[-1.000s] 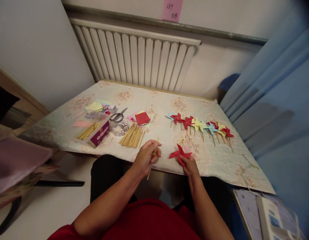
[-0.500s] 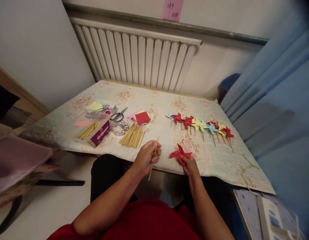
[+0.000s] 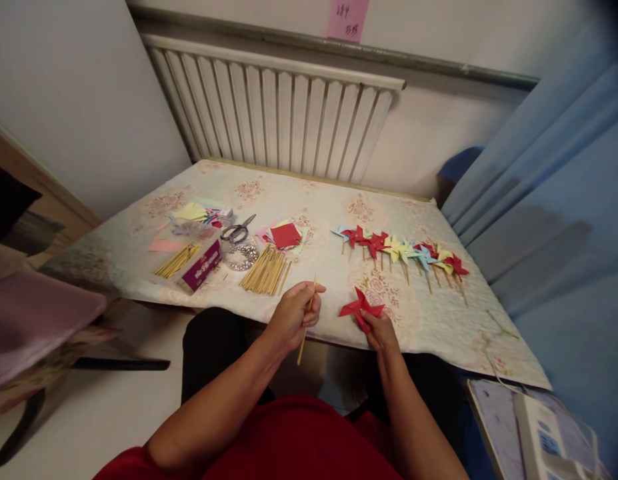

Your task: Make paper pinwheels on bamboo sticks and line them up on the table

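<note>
So from the head view, the person sat at a table [image 3: 309, 195] with a flowery cover, 2 bare hands busy near its front edge. The left hand [image 3: 295, 313] was curled around 1 thin stick [image 3: 301, 348], which tilted, its lower end poking out below the fist past the table edge. The right hand [image 3: 385, 333] had a red pinwheel [image 3: 359, 307] pinched by its lower part, blades facing up and away from the person. Stick and pinwheel were apart, the pinwheel over to the right.

Beyond the left hand was a bunch of loose sticks [image 3: 261, 273], with a round dish [image 3: 240, 256] of shiny silvery bits just beside it and scissors [image 3: 235, 232] right by the dish. A red paper square [image 3: 285, 235] topped a pile of colored paper behind the bunch. Off to the right lay a row of finished-looking pinwheels [image 3: 400, 251] in red, yellow and blue.
</note>
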Action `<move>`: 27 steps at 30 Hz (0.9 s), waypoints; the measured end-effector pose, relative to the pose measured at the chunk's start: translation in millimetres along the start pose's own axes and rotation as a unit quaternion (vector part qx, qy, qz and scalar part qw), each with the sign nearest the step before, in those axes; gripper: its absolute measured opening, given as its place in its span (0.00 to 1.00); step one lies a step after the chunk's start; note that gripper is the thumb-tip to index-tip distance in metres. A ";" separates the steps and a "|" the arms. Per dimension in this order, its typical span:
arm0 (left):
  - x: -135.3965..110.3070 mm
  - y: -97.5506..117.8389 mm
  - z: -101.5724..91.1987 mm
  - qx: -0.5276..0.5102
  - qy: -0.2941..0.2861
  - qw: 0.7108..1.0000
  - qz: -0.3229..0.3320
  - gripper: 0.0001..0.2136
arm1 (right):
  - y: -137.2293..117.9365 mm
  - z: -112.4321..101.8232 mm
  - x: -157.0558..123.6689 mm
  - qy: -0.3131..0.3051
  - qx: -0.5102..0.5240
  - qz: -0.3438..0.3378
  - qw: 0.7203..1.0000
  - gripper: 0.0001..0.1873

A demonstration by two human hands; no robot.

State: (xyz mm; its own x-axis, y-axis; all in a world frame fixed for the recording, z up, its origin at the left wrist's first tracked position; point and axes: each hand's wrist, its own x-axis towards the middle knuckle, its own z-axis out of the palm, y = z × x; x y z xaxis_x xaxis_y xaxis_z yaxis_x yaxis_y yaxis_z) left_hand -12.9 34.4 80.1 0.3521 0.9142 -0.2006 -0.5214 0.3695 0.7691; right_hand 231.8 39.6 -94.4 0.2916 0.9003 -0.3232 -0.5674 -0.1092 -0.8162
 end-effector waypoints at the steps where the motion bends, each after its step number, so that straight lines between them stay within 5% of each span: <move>1: -0.1 0.2 0.0 0.001 -0.001 1.000 0.001 0.11 | 0.1 -0.2 0.1 -0.001 -0.003 -0.001 1.000 0.19; 27: -1.7 0.7 -2.9 0.015 -0.025 0.999 0.014 0.10 | 1.3 -2.6 0.8 -0.015 -0.013 -0.008 1.000 0.19</move>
State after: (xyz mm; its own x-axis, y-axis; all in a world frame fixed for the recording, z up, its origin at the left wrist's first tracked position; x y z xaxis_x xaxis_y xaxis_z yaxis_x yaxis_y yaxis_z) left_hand -16.1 33.6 79.3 0.3760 0.9145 -0.1490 -0.5090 0.3383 0.7915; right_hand 233.3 39.1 -96.9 0.2772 0.9144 -0.2951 -0.5428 -0.1044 -0.8334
